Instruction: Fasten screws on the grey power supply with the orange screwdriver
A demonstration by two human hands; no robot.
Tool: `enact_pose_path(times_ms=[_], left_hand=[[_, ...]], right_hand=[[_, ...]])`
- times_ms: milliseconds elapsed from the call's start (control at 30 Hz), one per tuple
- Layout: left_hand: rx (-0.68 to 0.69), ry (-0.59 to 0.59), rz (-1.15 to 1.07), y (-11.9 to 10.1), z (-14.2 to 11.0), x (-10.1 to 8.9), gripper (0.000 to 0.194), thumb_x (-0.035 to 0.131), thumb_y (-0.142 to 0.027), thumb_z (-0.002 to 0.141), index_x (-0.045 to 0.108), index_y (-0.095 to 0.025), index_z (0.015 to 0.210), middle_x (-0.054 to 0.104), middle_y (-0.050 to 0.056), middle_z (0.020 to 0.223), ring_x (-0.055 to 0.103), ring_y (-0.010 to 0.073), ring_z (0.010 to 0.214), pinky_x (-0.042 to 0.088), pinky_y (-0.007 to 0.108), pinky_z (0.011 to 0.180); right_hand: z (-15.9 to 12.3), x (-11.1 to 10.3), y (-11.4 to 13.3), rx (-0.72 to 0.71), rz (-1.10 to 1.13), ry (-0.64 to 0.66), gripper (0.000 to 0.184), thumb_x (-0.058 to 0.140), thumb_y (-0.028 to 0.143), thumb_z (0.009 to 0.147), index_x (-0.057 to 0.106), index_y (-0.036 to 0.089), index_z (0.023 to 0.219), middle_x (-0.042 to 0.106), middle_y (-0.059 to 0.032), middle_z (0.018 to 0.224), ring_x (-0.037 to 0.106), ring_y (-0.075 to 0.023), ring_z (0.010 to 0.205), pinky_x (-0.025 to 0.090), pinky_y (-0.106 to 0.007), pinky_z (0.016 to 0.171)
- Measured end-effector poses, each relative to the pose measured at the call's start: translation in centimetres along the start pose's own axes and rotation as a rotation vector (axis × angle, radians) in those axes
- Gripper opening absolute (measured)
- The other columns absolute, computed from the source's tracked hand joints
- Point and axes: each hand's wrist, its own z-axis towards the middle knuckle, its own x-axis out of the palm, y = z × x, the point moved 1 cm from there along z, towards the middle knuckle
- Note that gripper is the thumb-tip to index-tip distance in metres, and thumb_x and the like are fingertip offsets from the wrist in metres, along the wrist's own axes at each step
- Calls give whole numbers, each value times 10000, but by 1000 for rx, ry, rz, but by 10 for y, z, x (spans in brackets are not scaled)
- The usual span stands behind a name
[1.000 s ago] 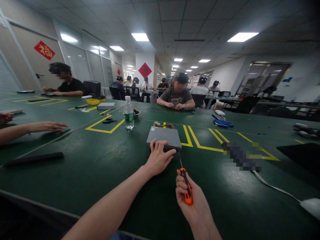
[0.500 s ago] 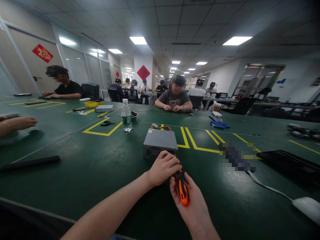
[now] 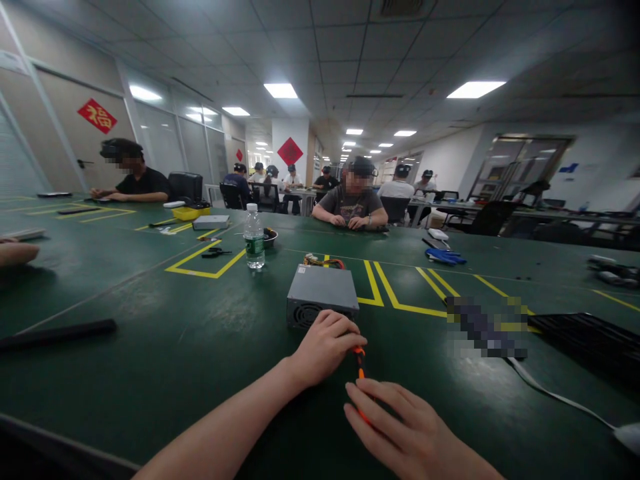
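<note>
A grey power supply box [image 3: 320, 293] lies on the green table [image 3: 165, 347] in front of me, its vent side facing me. My left hand [image 3: 325, 347] is curled shut at the box's near right corner, its fingertips pinching the front end of an orange and black screwdriver [image 3: 359, 363]. My right hand [image 3: 410, 427] lies palm down over the screwdriver's handle, with its fingers closed across it. The handle is mostly hidden under that hand. The tool's tip is hidden behind my left fingers.
A water bottle [image 3: 254, 237] stands beyond the box, black scissors [image 3: 213, 252] left of it. A black keyboard [image 3: 590, 337] and white cable [image 3: 550, 393] lie to the right, a black bar [image 3: 55, 333] to the left. A co-worker's hand [image 3: 17, 252] rests far left; a person [image 3: 353, 200] sits opposite.
My left hand left the box top and closed on the screwdriver's front end. My right hand turned from palm up to palm down over the handle. The co-worker's arm at left drew back.
</note>
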Motion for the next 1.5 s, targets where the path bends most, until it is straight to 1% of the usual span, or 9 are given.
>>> enact_pose_path(times_ms=[167, 300, 500, 600, 867, 1067, 1133, 1333, 1500], left_hand=[[-215, -155, 139, 19, -6, -18, 319, 426, -171, 868, 517, -231, 1169, 536, 46, 1245, 432, 180, 1190, 288, 380, 1027], [-350, -112, 203, 35, -10, -21, 435, 476, -254, 842, 428, -218, 1273, 477, 66, 1323, 395, 201, 1243, 235, 402, 1064], [-370, -32, 181, 42, -13, -18, 352, 491, -290, 843, 489, -252, 1193, 537, 20, 1265, 447, 185, 1185, 212, 410, 1046], [-374, -30, 178, 45, -13, -20, 347, 517, -293, 824, 505, -248, 1168, 544, 29, 1250, 454, 194, 1166, 232, 411, 1028], [-347, -53, 247, 42, -9, -20, 305, 513, -308, 819, 532, -215, 1108, 584, 45, 1175, 484, 212, 1137, 82, 484, 1095], [-335, -21, 234, 42, -8, -17, 347, 509, -287, 812, 503, -168, 1138, 538, 87, 1231, 450, 224, 1176, 306, 390, 1002], [-348, -12, 232, 42, -9, -17, 355, 516, -290, 807, 498, -172, 1141, 531, 88, 1238, 449, 231, 1173, 318, 390, 984], [-357, -5, 219, 41, -9, -18, 370, 521, -297, 805, 482, -179, 1153, 526, 82, 1241, 443, 231, 1171, 313, 389, 978], [-375, -36, 219, 42, -10, -16, 343, 523, -303, 814, 488, -186, 1134, 532, 75, 1228, 449, 224, 1161, 309, 382, 974]], right_hand=[[3, 21, -8, -88, -4, -45, 125, 527, 175, 853, 644, 154, 891, 662, -41, 826, 580, -153, 714, 473, -274, 637], [0, 32, -9, -67, 30, -15, 137, 549, 224, 847, 629, 149, 928, 671, -62, 846, 537, -118, 562, 430, -249, 493], [-10, 29, -7, 60, 194, 84, 234, 486, 304, 873, 591, 148, 1013, 661, -137, 997, 618, -159, 678, 495, -262, 577], [-14, 25, -7, 95, 237, 95, 281, 410, 231, 872, 545, 126, 1094, 638, -170, 1057, 639, -183, 765, 514, -287, 646], [-15, 28, -7, 158, 204, -41, 185, 577, 306, 817, 514, 166, 920, 666, -159, 995, 631, -152, 650, 502, -251, 556], [-12, 27, -8, 109, 232, 117, 303, 462, 316, 869, 531, 173, 1127, 600, -186, 1118, 627, -221, 887, 512, -312, 686], [-12, 29, -8, 100, 243, 133, 297, 477, 268, 852, 531, 180, 1131, 602, -177, 1115, 629, -206, 849, 508, -319, 695], [-17, 37, -9, 186, 270, -18, 303, 609, 309, 777, 501, 187, 1032, 622, -160, 1093, 634, -188, 780, 508, -286, 636], [-14, 33, -8, 170, 219, 111, 348, 509, 343, 842, 529, 193, 1156, 606, -170, 1094, 629, -229, 889, 524, -310, 672]])
